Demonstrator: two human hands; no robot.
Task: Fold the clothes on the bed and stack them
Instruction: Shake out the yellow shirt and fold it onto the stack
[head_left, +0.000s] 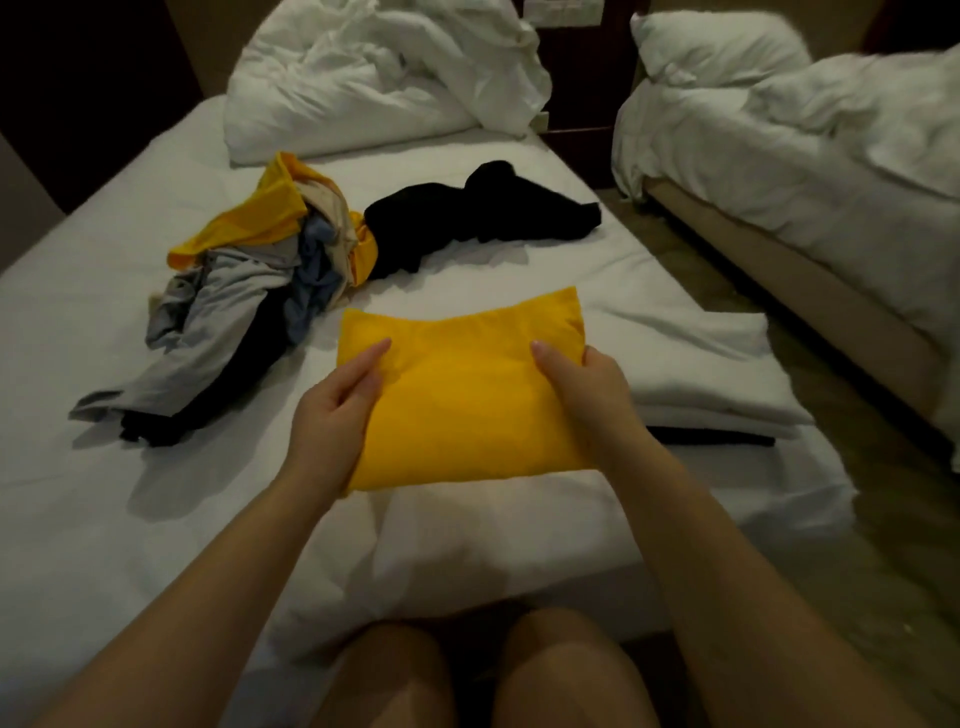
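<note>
— What's on your left?
— A loose pile of clothes (234, 291) on the bed (104, 493).
— And your hands?
— My left hand (332, 410) pinches the folded yellow garment (467, 405) at its left edge, thumb on top. My right hand (582, 389) pinches the right edge. It seems lifted just off the sheet.
— Further right?
— Folded white cloth (701, 374).

hands (332, 415) (587, 395) gripping yellow garment (467, 400), clothes pile (244, 291)
</note>
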